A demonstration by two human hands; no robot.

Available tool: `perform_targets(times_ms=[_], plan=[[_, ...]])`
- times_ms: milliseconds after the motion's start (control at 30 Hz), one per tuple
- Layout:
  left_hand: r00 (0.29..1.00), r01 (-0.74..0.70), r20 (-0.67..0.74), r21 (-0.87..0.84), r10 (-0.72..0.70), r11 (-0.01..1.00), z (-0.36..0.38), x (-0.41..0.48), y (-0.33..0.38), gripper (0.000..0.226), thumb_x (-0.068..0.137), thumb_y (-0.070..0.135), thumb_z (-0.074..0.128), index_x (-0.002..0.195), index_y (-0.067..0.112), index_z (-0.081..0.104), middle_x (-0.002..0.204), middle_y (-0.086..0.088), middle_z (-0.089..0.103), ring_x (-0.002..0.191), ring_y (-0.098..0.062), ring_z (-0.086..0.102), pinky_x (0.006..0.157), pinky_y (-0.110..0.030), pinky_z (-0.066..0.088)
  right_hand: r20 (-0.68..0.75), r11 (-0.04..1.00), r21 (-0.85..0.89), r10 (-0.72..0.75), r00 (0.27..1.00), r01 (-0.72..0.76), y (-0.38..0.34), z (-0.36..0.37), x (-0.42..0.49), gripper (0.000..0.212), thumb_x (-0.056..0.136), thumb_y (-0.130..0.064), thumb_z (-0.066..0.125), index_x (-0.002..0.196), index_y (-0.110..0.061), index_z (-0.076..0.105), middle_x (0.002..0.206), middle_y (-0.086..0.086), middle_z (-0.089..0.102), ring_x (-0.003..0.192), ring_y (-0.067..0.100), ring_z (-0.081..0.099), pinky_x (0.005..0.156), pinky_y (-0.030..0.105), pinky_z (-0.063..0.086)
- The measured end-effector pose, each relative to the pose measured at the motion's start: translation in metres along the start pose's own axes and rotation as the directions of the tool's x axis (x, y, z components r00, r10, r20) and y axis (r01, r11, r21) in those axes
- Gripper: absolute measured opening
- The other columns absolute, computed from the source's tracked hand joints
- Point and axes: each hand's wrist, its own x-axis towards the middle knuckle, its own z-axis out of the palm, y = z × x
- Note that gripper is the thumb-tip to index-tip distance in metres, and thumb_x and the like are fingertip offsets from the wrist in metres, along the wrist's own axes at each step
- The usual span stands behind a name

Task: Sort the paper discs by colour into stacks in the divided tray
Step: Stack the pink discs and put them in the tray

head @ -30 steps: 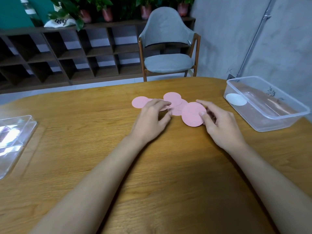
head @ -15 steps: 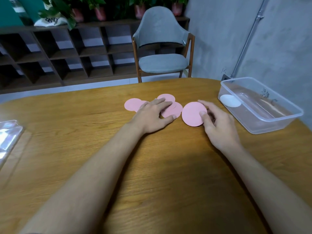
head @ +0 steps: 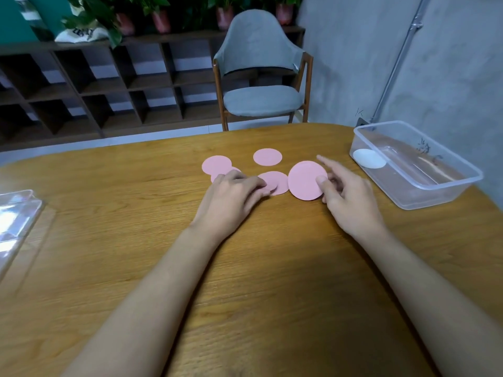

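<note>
At the far left edge of the wooden table (head: 109, 240) lies a clear plastic piece (head: 16, 221), cut off by the frame. Toward the middle, the leftmost pink disc (head: 216, 164) lies flat, and a second pink disc (head: 219, 176) overlaps its near edge, partly under my left hand (head: 231, 200). That hand's fingers bend down onto the middle pink disc (head: 280, 182); I cannot tell whether they pinch it or only press. Beyond it, the far pink disc (head: 267, 157) lies alone. My right hand (head: 345, 197) pinches the large pink disc (head: 304, 179) at its right edge, thumb on top, index finger straight out. Near the right edge stands the clear tub (head: 435, 186), with a white disc (head: 368, 158) in its far left corner.
</note>
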Motion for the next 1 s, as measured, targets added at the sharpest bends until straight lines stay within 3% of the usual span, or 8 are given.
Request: perform_targets(times_ms=[133,267,333,400,633,867,933,1000], plan=[[0.987,-0.018,-0.16,-0.038,0.012,0.999,-0.008,-0.002,0.009,0.033,0.107,0.036,0.045,0.108,0.017,0.073,0.086,0.0,0.068,0.092,-0.023,0.061,0.069,-0.043,0.056,0.002,0.999,0.047,0.002,1.0,-0.002,-0.001,0.003,0.0,0.038,0.103,-0.022,0.058,0.141,-0.025,0.062,0.079,-0.013,0.063,0.073,0.005,0.062,0.071,0.006,0.043],[0.968,0.002,-0.245,-0.177,-0.046,0.984,-0.007,-0.001,0.016,0.02,0.107,0.023,0.055,0.105,0.012,0.072,0.091,0.006,0.072,0.079,-0.013,0.06,0.074,-0.034,0.052,0.007,0.997,0.074,-0.008,1.0,0.008,0.0,0.004,0.0,0.037,0.104,-0.02,0.057,0.139,-0.027,0.063,0.08,-0.012,0.063,0.07,0.005,0.062,0.071,0.008,0.044],[0.965,0.052,-0.232,-0.296,-0.125,0.954,-0.006,0.0,0.02,0.013,0.104,0.017,0.062,0.105,0.012,0.074,0.089,0.014,0.071,0.073,-0.003,0.061,0.073,-0.025,0.052,0.017,0.997,0.08,-0.014,1.0,0.012,0.0,0.005,0.0,0.043,0.104,-0.019,0.056,0.145,-0.031,0.058,0.082,-0.01,0.064,0.072,0.007,0.064,0.074,0.014,0.049],[0.965,0.106,-0.181,-0.399,-0.192,0.911,-0.006,0.001,0.024,0.011,0.101,0.014,0.066,0.107,0.014,0.075,0.088,0.015,0.072,0.076,-0.004,0.067,0.073,-0.017,0.053,0.022,0.995,0.097,-0.032,0.999,0.029,-0.002,0.004,-0.002,0.046,0.104,-0.017,0.055,0.147,-0.035,0.055,0.079,-0.006,0.067,0.073,0.01,0.065,0.076,0.02,0.053],[0.939,0.217,-0.101,-0.566,-0.329,0.795,0.001,0.006,0.04,0.019,0.087,0.013,0.082,0.105,0.016,0.077,0.082,0.005,0.072,0.068,-0.006,0.067,0.069,-0.016,0.054,0.12,0.993,0.07,-0.101,0.988,0.093,-0.01,0.007,-0.007,0.045,0.108,-0.017,0.047,0.148,-0.037,0.052,0.083,0.0,0.066,0.08,0.013,0.063,0.084,0.034,0.054],[0.938,0.198,-0.146,-0.522,-0.315,0.829,0.006,0.012,0.042,0.019,0.087,0.021,0.084,0.104,0.016,0.078,0.08,0.006,0.074,0.075,-0.008,0.07,0.071,-0.016,0.055,0.135,0.993,0.038,-0.116,0.984,0.111,-0.015,0.007,-0.008,0.046,0.106,-0.022,0.053,0.151,-0.03,0.05,0.089,-0.006,0.066,0.083,0.009,0.063,0.08,0.022,0.05],[0.959,0.165,-0.145,-0.415,-0.244,0.895,0.007,0.012,0.035,0.028,0.09,0.031,0.08,0.115,0.019,0.075,0.098,0.007,0.075,0.088,-0.005,0.068,0.079,-0.021,0.055,0.1,0.995,0.01,-0.097,0.99,0.096,-0.013,0.006,-0.007,0.047,0.105,-0.017,0.055,0.151,-0.026,0.05,0.093,-0.014,0.065,0.083,-0.002,0.059,0.078,0.008,0.044],[0.985,0.144,-0.059,-0.238,-0.162,0.96,0.009,0.011,0.027,0.045,0.093,0.041,0.074,0.133,0.023,0.066,0.127,0.005,0.071,0.114,-0.011,0.064,0.095,-0.032,0.053,0.063,0.998,-0.026,-0.053,0.997,0.055,-0.011,0.003,-0.005,0.047,0.105,-0.018,0.055,0.152,-0.023,0.05,0.1,-0.012,0.063,0.083,-0.008,0.053,0.079,0.003,0.038]])
